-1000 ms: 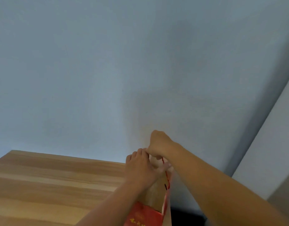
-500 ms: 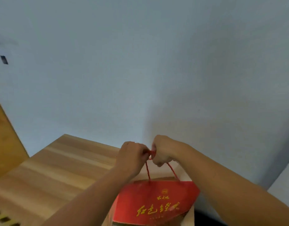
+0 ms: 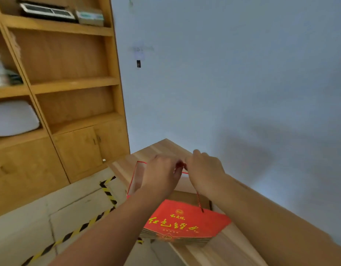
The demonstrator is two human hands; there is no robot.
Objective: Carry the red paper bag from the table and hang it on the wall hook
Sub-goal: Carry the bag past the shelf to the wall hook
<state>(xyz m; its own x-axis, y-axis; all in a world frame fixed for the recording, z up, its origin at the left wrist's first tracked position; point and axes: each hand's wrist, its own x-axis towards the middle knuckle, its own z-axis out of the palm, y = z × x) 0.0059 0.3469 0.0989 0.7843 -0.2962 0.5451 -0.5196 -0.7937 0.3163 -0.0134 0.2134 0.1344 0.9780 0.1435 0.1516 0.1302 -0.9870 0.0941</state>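
Observation:
A red paper bag (image 3: 185, 221) with yellow lettering hangs below my two hands, over the wooden table (image 3: 160, 150). My left hand (image 3: 160, 175) and my right hand (image 3: 205, 169) are closed side by side on its red cord handles (image 3: 199, 201). The bag is open at the top, showing a brown inside. High on the pale wall, up and left of my hands, sits a small dark wall hook (image 3: 138, 63) under a whitish patch.
A tall wooden shelf unit (image 3: 69, 83) with cupboard doors stands at the left against the wall. Yellow-and-black hazard tape (image 3: 108, 191) marks the pale floor beside the table. The wall fills the right side.
The view has swung left, bringing the shelf unit and hook into sight. Both hands moved from the bag's top edge to gripping its cord handles, and the bag now hangs lifted.

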